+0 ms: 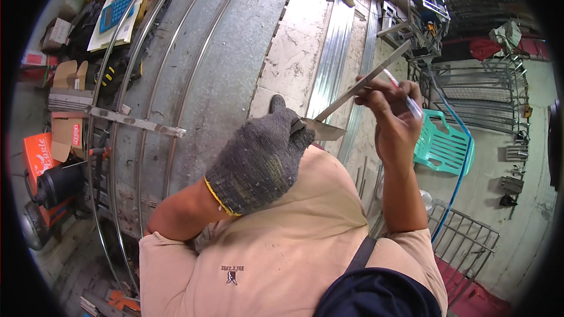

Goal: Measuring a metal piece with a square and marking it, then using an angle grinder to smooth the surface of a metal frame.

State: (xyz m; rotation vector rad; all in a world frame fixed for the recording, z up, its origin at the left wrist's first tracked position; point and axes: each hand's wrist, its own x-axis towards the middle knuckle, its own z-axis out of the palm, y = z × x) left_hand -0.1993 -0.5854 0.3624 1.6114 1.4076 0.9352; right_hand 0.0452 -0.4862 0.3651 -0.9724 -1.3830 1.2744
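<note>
the grey sheet-metal surface point(235, 76) fills much of the upper left of the frame, its far edge cut off at the top. the tan shirt point(288, 235) spreads over the lower middle; it bears a small dark emblem with a line of letters above it. a dark blue cloth item point(379, 296) is cut off at the bottom edge, its kind hard to make out. the left hand point(258, 158), in a worn grey knit glove with a yellow cuff edge, is closed around the lower end of a metal tool at the frame's centre, and hides that end. the bare right hand point(395, 105), right of centre, has its fingers curled in around a pen; the fingertips overlap the tool's bar, though i cannot tell whether they grip it. at far left, an orange box point(38, 155) shows pale lettering, partly covered by a black object point(61, 183). the tool's long bar point(380, 68) is narrow, straight and dull grey, slanting toward the upper right; at the glove a short, pointed metal plate point(330, 132) juts out to the right. the slim pen point(414, 107) is white with red, its middle hidden by fingers.
</note>
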